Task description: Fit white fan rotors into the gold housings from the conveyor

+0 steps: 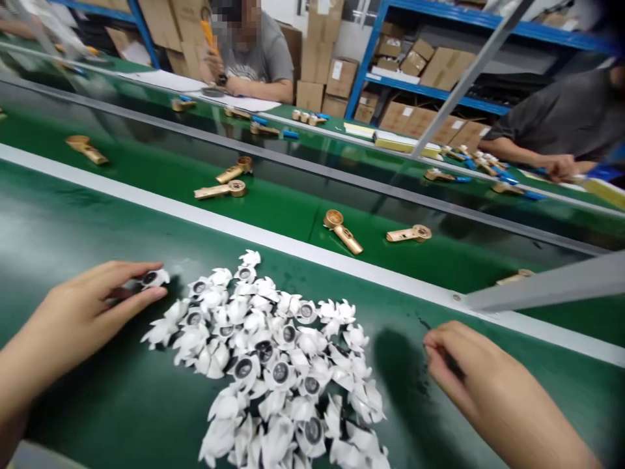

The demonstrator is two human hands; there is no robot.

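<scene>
My left hand [90,312] is at the left of the bench, its thumb and fingers closed around a small white fan wheel [157,279] with a dark round hub. Beside it, in the middle of the green bench top, lies a loose pile of white fan wheels [276,400]; several show their dark hubs, others lie turned over or on edge. To the right of the pile is my right hand [481,371], with thumb and index finger pinched together. A small dark speck shows by these fingertips, but I cannot make out whether anything is in the pinch.
Beyond a white rail [293,243] runs a green conveyor belt [288,195] with several gold handle-shaped housings, one of them [344,232] ahead of me. A grey metal post [551,286] juts in at right. Across the belt sit a person [266,55] and another person [571,124].
</scene>
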